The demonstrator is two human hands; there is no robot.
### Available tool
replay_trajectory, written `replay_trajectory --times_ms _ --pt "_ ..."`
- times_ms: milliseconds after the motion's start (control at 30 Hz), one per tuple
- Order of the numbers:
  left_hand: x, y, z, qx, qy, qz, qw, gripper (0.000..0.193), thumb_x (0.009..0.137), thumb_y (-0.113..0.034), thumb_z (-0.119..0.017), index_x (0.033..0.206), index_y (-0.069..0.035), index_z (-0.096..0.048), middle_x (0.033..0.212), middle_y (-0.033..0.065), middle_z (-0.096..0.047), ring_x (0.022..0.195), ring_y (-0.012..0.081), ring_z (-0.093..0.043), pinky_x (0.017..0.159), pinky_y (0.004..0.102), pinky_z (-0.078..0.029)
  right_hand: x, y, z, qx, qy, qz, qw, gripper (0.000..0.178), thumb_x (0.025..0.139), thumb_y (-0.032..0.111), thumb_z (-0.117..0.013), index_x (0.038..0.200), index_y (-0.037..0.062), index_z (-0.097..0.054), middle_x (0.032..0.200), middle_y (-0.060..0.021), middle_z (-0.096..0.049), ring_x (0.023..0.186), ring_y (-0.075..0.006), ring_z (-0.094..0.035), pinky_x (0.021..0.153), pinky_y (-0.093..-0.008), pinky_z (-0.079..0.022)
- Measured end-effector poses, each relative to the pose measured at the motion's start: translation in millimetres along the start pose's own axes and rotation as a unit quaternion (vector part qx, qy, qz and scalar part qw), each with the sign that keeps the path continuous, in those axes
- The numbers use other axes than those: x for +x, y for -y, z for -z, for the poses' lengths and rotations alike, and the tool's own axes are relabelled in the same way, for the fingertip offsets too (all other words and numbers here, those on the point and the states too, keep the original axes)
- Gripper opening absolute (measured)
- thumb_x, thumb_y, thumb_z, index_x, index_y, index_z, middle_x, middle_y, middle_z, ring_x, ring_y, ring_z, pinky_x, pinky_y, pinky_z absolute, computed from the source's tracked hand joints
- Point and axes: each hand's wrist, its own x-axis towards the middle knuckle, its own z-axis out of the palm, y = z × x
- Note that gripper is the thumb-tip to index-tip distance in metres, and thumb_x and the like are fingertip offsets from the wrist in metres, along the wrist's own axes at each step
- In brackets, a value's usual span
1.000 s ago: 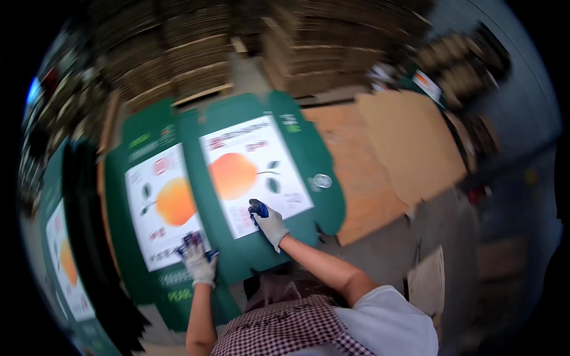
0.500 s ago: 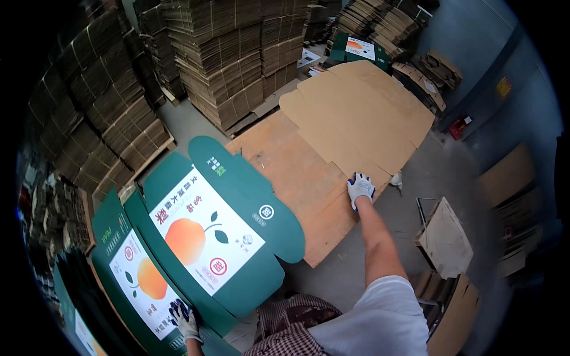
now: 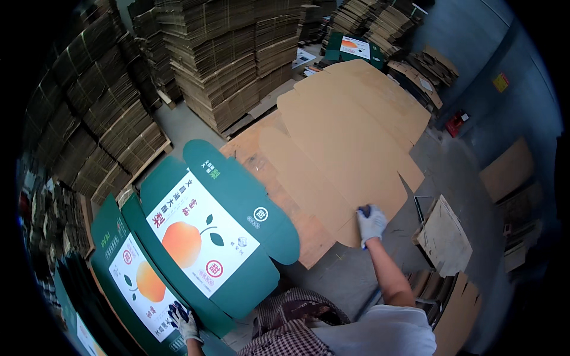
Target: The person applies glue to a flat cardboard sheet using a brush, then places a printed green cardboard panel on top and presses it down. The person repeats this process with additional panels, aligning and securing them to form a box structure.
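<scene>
My right hand [image 3: 371, 223] has its grip closed on the near edge of the top brown carton blank [image 3: 350, 148], still flat on its floor pile; left hand [image 3: 183, 320] pinches the green printed sheet [image 3: 214, 228]; two green ones laid, brown not yet lifted.

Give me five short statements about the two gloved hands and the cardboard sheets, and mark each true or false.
1. The right hand rests on the near edge of the plain brown cardboard sheet. True.
2. The left hand is bare. False: it wears a white glove with dark fingertips.
3. The left hand touches the green printed carton sheet. True.
4. The printed sheets show a banana. False: they show a round orange fruit.
5. The brown sheet is folded into a closed box. False: it lies flat.
</scene>
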Motion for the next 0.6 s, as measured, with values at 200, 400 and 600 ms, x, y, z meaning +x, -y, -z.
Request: replay_trajectory --times_ms 200,400,600 --pt "-1 -15 6 -0.051 0.046 -0.006 0.998 0.062 0.077 -0.032 -0.056 0.131 -0.014 -0.032 0.139 0.0121 -0.023 0.127 0.0344 -0.021 0.102 0.0454 -0.019 62 -121 -58 0.484 -0.117 -0.278 0.822 0.057 0.077 0.035 -0.063 0.119 0.0026 -0.043 0.114 -0.015 -0.051 0.105 -0.0275 -0.049 0.09 -0.0372 -0.039" --pt "1 -18 9 0.029 0.062 0.016 0.998 0.062 0.076 -0.035 -0.055 0.131 -0.018 -0.032 0.14 0.0095 -0.021 0.128 0.0367 -0.016 0.102 0.0524 -0.015 65 -119 -19 0.758 0.193 -0.109 0.613 0.044 0.081 0.011 -0.057 0.122 0.0032 -0.042 0.114 -0.0109 -0.051 0.103 -0.0248 -0.049 0.087 -0.0383 -0.042" --pt "2 -13 -10 0.004 0.052 0.012 0.999 0.066 0.075 -0.039 -0.055 0.133 -0.024 -0.028 0.141 0.0058 -0.019 0.13 0.0338 -0.012 0.1 0.0579 -0.014 54 -49 84 0.705 0.098 0.083 0.697 0.048 0.081 0.013 -0.057 0.124 0.0013 -0.038 0.115 -0.0107 -0.049 0.103 -0.0229 -0.049 0.086 -0.0368 -0.042"
